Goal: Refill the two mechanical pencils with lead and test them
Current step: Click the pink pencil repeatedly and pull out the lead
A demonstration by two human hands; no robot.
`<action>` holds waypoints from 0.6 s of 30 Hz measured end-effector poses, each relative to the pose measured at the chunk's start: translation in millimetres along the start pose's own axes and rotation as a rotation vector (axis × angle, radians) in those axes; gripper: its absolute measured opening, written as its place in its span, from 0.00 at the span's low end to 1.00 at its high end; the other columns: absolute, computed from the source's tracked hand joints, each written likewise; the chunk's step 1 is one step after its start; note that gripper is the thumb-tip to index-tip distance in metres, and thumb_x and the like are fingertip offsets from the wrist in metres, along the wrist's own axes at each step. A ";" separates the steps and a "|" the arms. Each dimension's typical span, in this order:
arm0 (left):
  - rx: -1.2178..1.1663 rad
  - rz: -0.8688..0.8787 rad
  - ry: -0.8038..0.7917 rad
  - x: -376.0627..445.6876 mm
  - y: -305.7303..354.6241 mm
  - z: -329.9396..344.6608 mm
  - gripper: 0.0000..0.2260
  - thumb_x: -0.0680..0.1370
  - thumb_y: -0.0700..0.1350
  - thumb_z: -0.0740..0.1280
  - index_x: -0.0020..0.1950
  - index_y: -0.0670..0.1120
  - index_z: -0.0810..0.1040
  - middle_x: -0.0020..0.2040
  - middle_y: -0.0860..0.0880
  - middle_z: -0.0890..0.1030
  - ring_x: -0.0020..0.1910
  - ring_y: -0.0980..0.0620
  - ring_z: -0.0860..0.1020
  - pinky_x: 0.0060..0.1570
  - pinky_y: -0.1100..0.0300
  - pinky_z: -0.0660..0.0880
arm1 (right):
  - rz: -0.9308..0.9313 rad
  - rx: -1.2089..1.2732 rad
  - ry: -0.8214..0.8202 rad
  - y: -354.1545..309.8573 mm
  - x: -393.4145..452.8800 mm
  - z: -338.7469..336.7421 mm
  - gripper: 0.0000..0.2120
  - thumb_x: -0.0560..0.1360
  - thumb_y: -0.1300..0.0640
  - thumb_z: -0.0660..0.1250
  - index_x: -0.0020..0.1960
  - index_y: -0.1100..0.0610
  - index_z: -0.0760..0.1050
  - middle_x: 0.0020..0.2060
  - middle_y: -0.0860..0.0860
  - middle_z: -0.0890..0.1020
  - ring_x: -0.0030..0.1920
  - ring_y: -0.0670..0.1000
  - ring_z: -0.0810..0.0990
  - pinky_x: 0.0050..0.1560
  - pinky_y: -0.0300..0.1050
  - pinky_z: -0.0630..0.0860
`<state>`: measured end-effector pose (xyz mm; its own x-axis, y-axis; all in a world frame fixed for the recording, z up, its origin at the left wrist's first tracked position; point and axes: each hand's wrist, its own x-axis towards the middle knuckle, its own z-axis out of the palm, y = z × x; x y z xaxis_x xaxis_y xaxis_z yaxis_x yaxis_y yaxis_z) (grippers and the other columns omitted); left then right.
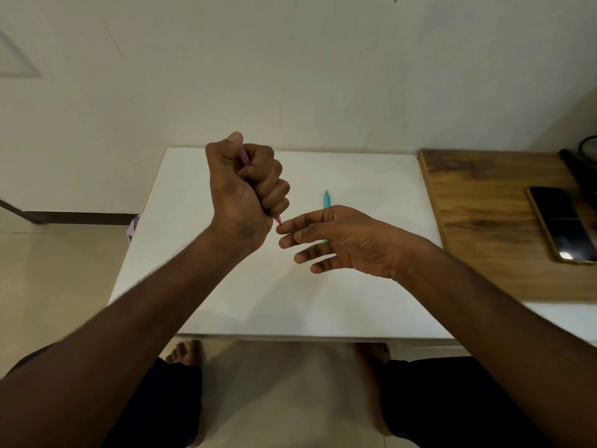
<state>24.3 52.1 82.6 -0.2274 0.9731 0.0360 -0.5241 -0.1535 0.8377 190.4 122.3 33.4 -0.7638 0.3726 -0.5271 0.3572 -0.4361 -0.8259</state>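
My left hand [247,192] is closed in a fist around a pink mechanical pencil [245,157], thumb raised over its top end. The pencil's tip [278,220] sticks out below the fist. My right hand [339,239] hovers just right of it, fingers spread, with the index fingertip touching or almost touching the tip; I cannot tell whether a lead is pinched there. A blue mechanical pencil [326,199] lies on the white table [193,270], partly hidden behind my right hand.
A wooden board [484,221] adjoins the table on the right, with a black phone [560,223] lying on it and a dark object at its far corner. A wall stands right behind the table. My legs and bare feet are below the front edge.
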 end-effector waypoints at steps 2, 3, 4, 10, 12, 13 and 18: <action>-0.018 0.001 0.010 0.0 0.3 -0.8 0.20 0.79 0.57 0.49 0.29 0.51 0.54 0.26 0.53 0.51 0.26 0.53 0.46 0.28 0.64 0.47 | 0.002 0.001 0.004 0.3 0.5 0.1 0.15 0.74 0.48 0.79 0.60 0.46 0.87 0.59 0.49 0.88 0.53 0.51 0.88 0.52 0.47 0.84; -0.030 0.003 0.014 -0.2 0.6 -1.5 0.21 0.79 0.58 0.49 0.29 0.51 0.54 0.27 0.53 0.51 0.26 0.53 0.46 0.28 0.63 0.47 | 0.004 0.003 0.008 0.2 0.5 0.0 0.15 0.74 0.48 0.78 0.60 0.46 0.87 0.59 0.49 0.88 0.53 0.51 0.88 0.52 0.47 0.83; -0.038 0.005 0.015 -0.3 0.8 -2.2 0.21 0.79 0.58 0.49 0.29 0.51 0.53 0.27 0.53 0.50 0.26 0.53 0.46 0.28 0.63 0.47 | 0.005 0.004 0.012 0.2 0.3 -0.2 0.14 0.74 0.48 0.78 0.60 0.46 0.86 0.58 0.49 0.88 0.53 0.51 0.88 0.52 0.47 0.84; 0.005 0.005 0.011 1.1 0.3 -2.1 0.21 0.80 0.56 0.48 0.29 0.51 0.54 0.26 0.53 0.51 0.25 0.53 0.47 0.27 0.66 0.49 | -0.001 0.007 0.000 -0.6 -0.4 0.2 0.14 0.75 0.49 0.78 0.60 0.46 0.86 0.59 0.49 0.88 0.53 0.51 0.88 0.52 0.47 0.84; -0.018 0.009 0.015 0.4 -0.3 -3.3 0.21 0.80 0.57 0.48 0.29 0.51 0.54 0.26 0.53 0.51 0.26 0.53 0.47 0.28 0.64 0.48 | 0.004 0.009 0.012 -1.0 -1.1 1.1 0.13 0.75 0.49 0.77 0.60 0.46 0.86 0.58 0.49 0.88 0.52 0.51 0.89 0.52 0.47 0.84; -0.033 0.009 0.011 0.6 -0.1 -4.0 0.21 0.80 0.58 0.48 0.29 0.51 0.54 0.26 0.53 0.51 0.26 0.53 0.46 0.28 0.64 0.47 | 0.005 0.012 0.017 -1.2 -1.3 1.3 0.13 0.75 0.49 0.77 0.60 0.46 0.86 0.58 0.49 0.88 0.52 0.51 0.89 0.52 0.47 0.84; -0.008 -0.004 0.010 2.4 -0.5 -4.9 0.21 0.81 0.57 0.48 0.29 0.51 0.55 0.26 0.54 0.52 0.25 0.54 0.47 0.27 0.65 0.49 | 0.005 0.010 0.005 -2.1 -0.8 1.5 0.14 0.75 0.49 0.78 0.61 0.45 0.86 0.59 0.50 0.88 0.52 0.51 0.88 0.52 0.47 0.84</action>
<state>19.9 53.7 79.6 -0.2338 0.9719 0.0269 -0.5314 -0.1509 0.8335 189.5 121.8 35.8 -0.7596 0.3741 -0.5320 0.3553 -0.4464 -0.8213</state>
